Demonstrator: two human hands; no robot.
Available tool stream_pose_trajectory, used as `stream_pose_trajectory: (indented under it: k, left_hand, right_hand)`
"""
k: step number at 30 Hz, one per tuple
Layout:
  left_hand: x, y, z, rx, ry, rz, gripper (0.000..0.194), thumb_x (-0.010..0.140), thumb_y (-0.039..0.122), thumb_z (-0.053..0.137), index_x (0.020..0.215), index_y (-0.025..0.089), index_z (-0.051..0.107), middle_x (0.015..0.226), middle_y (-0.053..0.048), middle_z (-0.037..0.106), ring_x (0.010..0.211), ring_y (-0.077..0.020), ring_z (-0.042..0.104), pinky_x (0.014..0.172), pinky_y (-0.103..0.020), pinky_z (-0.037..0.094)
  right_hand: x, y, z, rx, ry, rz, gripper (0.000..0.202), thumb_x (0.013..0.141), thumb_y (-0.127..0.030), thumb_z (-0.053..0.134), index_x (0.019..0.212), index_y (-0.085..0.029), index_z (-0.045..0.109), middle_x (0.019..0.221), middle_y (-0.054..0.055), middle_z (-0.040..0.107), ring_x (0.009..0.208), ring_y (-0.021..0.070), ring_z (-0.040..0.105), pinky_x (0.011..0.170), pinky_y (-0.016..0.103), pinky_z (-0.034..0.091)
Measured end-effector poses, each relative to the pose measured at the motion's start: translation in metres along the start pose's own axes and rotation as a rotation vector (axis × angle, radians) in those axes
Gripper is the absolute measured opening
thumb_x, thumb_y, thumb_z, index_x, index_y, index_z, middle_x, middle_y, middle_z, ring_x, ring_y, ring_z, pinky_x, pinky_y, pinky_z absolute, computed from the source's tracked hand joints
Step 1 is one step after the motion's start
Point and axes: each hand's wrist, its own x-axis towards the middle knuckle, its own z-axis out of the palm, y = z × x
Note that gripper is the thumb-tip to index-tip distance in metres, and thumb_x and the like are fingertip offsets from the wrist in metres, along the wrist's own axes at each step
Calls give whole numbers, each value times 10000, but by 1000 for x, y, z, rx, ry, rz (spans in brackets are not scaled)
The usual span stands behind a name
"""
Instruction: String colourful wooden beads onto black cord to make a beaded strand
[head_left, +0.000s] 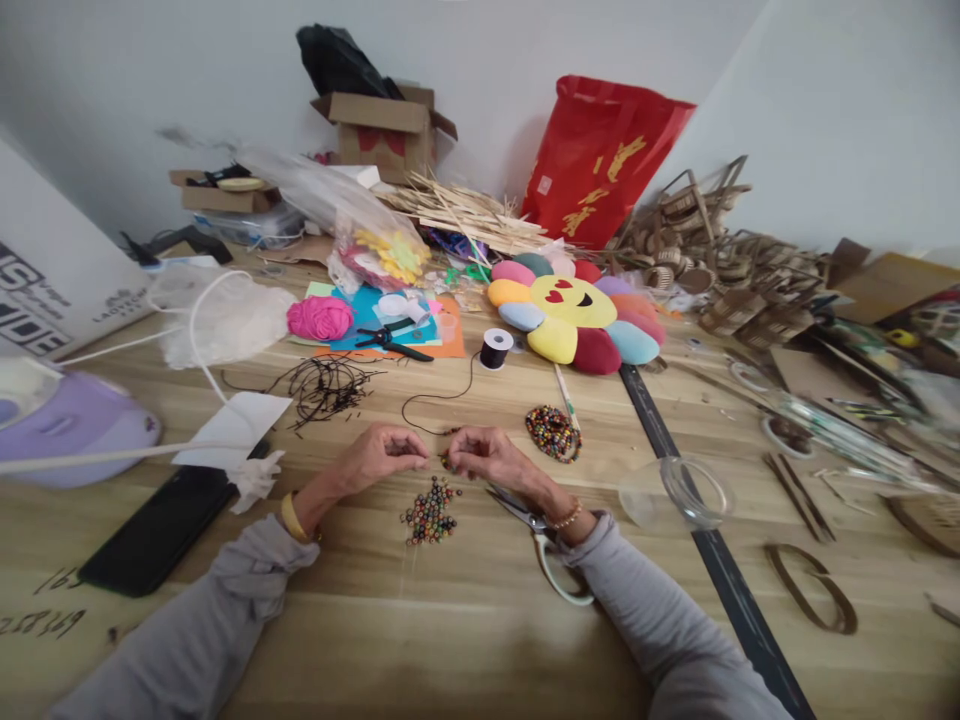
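Above a small pile of colourful beads (433, 512), both hands work close together. My left hand (384, 458) is closed in a pinch; whatever sits between its fingertips is too small to make out. Opposite it, my right hand (491, 462) pinches a black cord (421, 397), with a few dark beads showing at its fingertips. This cord runs back to a white-ended spool (496, 349) of black thread. Under my right wrist lie scissors (553, 560) with pale handles. A coiled bead string (553, 433) rests beyond my right hand.
Loose black cords (330, 388), pliers (394, 341) and pink yarn (320, 317) lie left of the spool. A flower cushion (576, 312) stands behind it. A black phone (161, 530) is at left; a clear round container (679, 493) and black strip (739, 590) are at right.
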Motion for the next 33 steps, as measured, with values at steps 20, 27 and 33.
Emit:
stream_pose_trajectory:
  k: [20,27,33]
  left_hand:
    - [4,-3,12,-5,58,71,186,732,310,698,767,129,678,744,-37,684,709,-155,625,686,-262,510]
    - [4,-7,11,-3,49,64,195,732,313,704,769,123,678,722,-39,695,675,-154,629,660,-261,512]
    - [5,-5,10,-14,61,48,206,717,317,721,769,119,697,714,-47,710,667,-160,636,651,-263,511]
  right_hand:
    - [1,3,0,1,-44,-29,133,813,-279,616,782,-153,585,652,-26,552,527,68,424,507,190,344]
    - [1,6,0,19,-49,-57,121,814,-266,615,792,-151,585,662,-27,548,534,69,434,512,192,342]
    - [1,4,0,6,-41,-55,130,812,-269,613,781,-147,583,657,-27,547,534,69,439,515,192,353]
